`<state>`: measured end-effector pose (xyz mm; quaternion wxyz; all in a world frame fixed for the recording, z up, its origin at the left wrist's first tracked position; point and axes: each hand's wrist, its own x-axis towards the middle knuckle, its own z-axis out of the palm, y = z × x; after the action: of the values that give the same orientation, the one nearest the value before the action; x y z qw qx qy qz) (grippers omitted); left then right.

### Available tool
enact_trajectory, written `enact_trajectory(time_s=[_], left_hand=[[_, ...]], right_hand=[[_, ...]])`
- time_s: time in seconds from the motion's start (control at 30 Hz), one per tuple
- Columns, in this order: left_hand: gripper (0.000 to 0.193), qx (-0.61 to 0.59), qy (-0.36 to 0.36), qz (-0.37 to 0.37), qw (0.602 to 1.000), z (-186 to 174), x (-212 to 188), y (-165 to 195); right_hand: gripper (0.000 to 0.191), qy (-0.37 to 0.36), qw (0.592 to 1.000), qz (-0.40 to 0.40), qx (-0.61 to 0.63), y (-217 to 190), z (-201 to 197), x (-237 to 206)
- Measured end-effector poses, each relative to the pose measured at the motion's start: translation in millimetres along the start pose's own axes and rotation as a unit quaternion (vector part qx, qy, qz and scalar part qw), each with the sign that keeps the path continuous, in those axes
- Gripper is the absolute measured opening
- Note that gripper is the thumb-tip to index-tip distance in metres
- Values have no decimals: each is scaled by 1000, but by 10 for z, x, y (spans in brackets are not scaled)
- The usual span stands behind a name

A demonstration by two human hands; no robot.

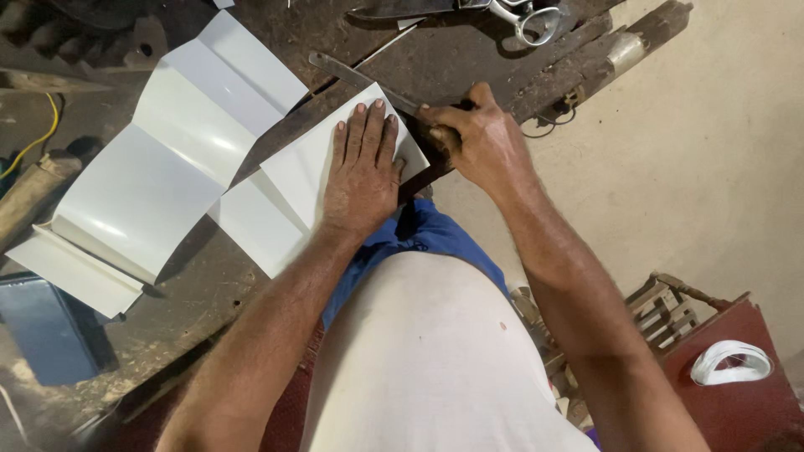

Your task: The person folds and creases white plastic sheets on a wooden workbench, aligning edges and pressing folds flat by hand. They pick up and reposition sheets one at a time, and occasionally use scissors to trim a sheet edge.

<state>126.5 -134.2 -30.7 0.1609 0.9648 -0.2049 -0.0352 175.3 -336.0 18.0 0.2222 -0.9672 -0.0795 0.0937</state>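
My left hand (362, 172) lies flat, fingers together, pressing on a small folded white metal sheet (289, 192) at the near edge of a dark, worn workbench (209, 293). My right hand (476, 138) is closed around the handle end of a long dark metal tool (352, 75) whose blade runs up and left along the sheet's far edge. The handle itself is hidden inside my fist.
A larger bent white sheet (159, 167) lies to the left on the bench. Metal shears (528, 18) rest at the top. A blue box (46, 331) sits at the lower left, a yellow cable (46, 130) at the far left. A red stand with a white roll (730, 362) is at lower right.
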Motion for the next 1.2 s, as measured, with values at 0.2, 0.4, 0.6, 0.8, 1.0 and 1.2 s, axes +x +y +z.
enact_trajectory(time_s=[0.2,0.4,0.6,0.8,1.0,1.2], left_hand=[[67,33,-5,6,999,-185,63,58],[101,-33,-10,13,999,-385,30,114],[90,-61,112,0,992,-440,-352,229],[67,-58,311,-149,937,-256,-1086,378],[71,-83,354,-346,865,-36,-1284,417],[114,-44,222,-384,895,-43,-1358,305]], right_hand=[[24,23,997,-33,-63,-4,-190,463],[45,58,981,-172,-70,-64,-366,499],[48,230,917,-249,-211,13,-327,631],[37,-42,987,26,151,-9,-16,343],[46,-164,968,0,190,-153,13,338],[21,-91,909,38,404,395,-209,758]])
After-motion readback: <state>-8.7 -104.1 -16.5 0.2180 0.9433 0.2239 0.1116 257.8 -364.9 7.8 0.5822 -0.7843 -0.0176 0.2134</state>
